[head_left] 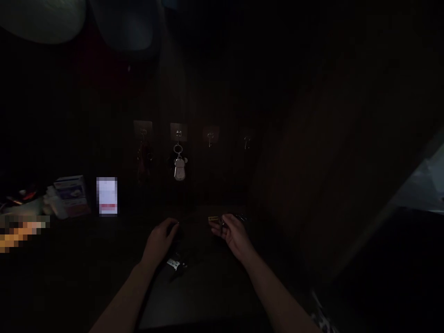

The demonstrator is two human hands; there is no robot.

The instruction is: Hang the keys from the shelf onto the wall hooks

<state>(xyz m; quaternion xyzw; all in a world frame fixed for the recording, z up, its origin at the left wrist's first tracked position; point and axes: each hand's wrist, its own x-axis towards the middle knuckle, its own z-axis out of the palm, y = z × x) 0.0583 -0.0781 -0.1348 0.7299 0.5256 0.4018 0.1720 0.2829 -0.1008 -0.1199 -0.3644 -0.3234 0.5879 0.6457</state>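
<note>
Darkness obscures the item [214, 219] in the right hand [231, 235].

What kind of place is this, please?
Probably a dim home entryway: a row of small metal wall hooks, a silver key ring with a pale fob hanging on one, and a dark tabletop below carrying small white cartons.

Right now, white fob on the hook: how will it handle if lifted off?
Likely to swing: the fob hangs loose from a ring on the hook. Probably light and rigid, being small with a hard-looking shine. Slipperiness: too dark to tell.
</note>
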